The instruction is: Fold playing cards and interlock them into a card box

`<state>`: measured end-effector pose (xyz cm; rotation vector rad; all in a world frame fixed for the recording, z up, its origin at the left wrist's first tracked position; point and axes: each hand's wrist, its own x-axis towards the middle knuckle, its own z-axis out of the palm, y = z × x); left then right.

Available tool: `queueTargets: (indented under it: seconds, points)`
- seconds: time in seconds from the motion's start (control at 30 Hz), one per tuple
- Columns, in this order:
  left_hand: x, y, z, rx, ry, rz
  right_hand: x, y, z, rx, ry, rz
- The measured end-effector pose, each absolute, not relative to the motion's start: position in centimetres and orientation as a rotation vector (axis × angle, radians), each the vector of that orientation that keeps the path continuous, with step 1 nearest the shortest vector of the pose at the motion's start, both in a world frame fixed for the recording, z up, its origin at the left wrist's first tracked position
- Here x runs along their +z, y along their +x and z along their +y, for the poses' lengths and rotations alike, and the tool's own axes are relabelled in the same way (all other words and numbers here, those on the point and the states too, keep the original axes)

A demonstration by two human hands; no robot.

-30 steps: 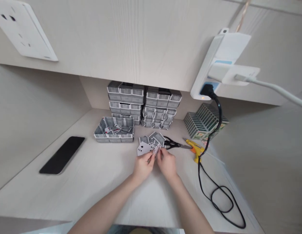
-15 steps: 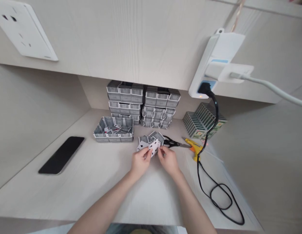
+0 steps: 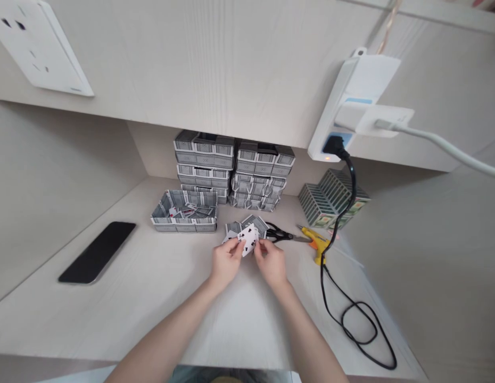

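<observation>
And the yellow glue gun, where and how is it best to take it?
Best grip the yellow glue gun by its handle, coming from the near side: it lies on its side, handle nearest, while the nozzle points left and away.

1. The left hand [image 3: 225,261] is bare, with slender fingers and a smooth back.
2. The right hand [image 3: 271,261] is bare too, and similar in build; nail details are too small to tell.
3. The left forearm [image 3: 171,330] and right forearm [image 3: 307,332] are uncovered, plain and smooth, narrowing towards the wrists.
4. At the bottom edge, a dark grey-blue strip, apparently clothing [image 3: 199,374], shows a dull yellow, rounded patch [image 3: 225,380]; its cut and fabric are unclear.
</observation>
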<state>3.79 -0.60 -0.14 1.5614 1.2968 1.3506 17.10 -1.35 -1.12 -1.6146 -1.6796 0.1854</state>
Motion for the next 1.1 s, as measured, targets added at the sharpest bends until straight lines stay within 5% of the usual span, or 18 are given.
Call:
queueTargets:
  seconds: [0.27, 0.67, 1.1]
  points:
    - [-0.5, 3.7, -0.4, 1.305, 1.556, 1.317, -1.0, 16.9, -1.4, 0.029, -1.713, -1.789]
    - [0.9, 4.2, -0.5, 1.106, 0.986, 0.891, -0.2, 16.3, -0.9, 1.371, -1.089, -1.017]
    - [-0.7, 4.3, -0.3, 1.169, 1.048, 0.954, -1.7, 16.4, -0.9, 0.752, -1.319, -1.346]
